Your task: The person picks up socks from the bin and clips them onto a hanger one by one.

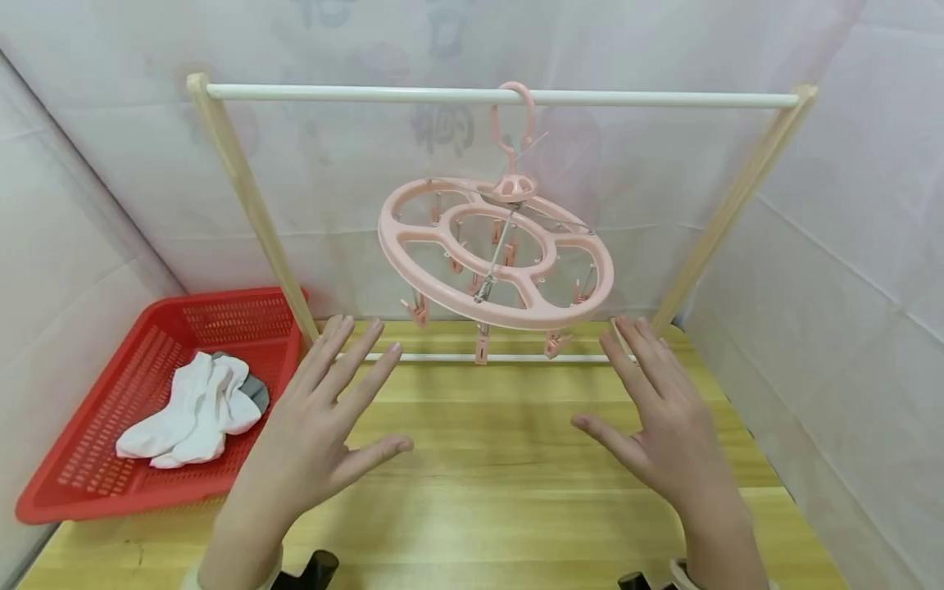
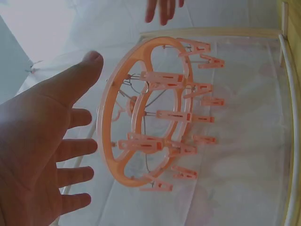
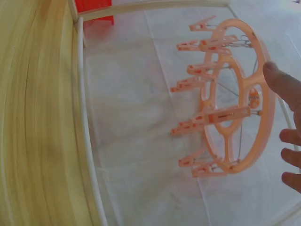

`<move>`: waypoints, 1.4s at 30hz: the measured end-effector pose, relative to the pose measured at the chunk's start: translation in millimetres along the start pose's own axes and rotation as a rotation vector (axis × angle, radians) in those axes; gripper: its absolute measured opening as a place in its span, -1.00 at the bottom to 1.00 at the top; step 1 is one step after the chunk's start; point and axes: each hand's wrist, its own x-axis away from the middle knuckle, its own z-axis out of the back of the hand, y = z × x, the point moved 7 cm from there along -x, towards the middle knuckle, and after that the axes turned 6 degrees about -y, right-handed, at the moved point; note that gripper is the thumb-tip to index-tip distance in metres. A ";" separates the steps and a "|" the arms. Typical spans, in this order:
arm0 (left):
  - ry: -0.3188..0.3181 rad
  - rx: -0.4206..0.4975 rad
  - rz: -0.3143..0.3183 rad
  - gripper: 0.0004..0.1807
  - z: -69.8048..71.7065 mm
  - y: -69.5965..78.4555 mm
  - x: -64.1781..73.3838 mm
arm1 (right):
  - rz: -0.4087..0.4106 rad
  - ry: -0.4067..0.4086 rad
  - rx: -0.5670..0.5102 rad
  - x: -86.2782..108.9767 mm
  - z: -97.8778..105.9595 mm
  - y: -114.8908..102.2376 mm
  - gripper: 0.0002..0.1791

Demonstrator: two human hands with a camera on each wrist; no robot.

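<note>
Pink clip hanger [image 1: 525, 285], hook [image 1: 529, 115] up, oval's long axis slanting down rightward; left hand [image 1: 313, 426] and right hand [image 1: 667, 418] spread, empty; inner clips [image 1: 509, 255] partly hidden

Left hand [image 1: 317, 430] and right hand [image 1: 667, 426] well apart — fingers [image 1: 372, 382] straight, thumbs [image 1: 374, 458] inward
</note>
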 end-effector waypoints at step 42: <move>0.174 0.132 0.009 -0.44 -52.8 -14.3 -51.2 | 0.029 0.287 -0.144 -47.7 -29.8 -7.2 -0.67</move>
